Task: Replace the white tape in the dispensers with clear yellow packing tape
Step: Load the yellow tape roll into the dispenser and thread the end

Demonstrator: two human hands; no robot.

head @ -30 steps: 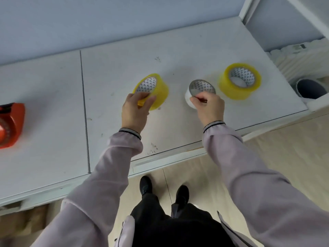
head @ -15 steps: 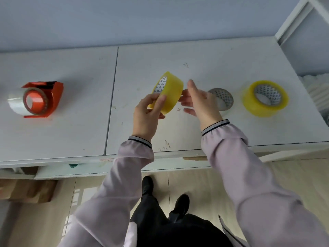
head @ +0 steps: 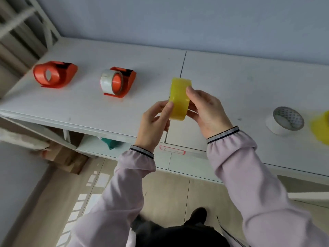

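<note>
Your held tape roll reads clear yellow, glossy, no print on its outer band. Two dispensers, both orange-red: the far left dispenser with an orange hub, the nearer dispenser carrying a whitish, cloudy roll around an orange core. The loose white roll shows a grey core lining with a small repeating triangle print. Yellow again on the blurred roll at the right edge. Worktop plain white, lightly scuffed; a pink-outlined label on its front. Your sleeves pale lilac, cuffs striped dark and white.

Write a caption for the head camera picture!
Both hands hold a yellow tape roll above the white table.
</note>
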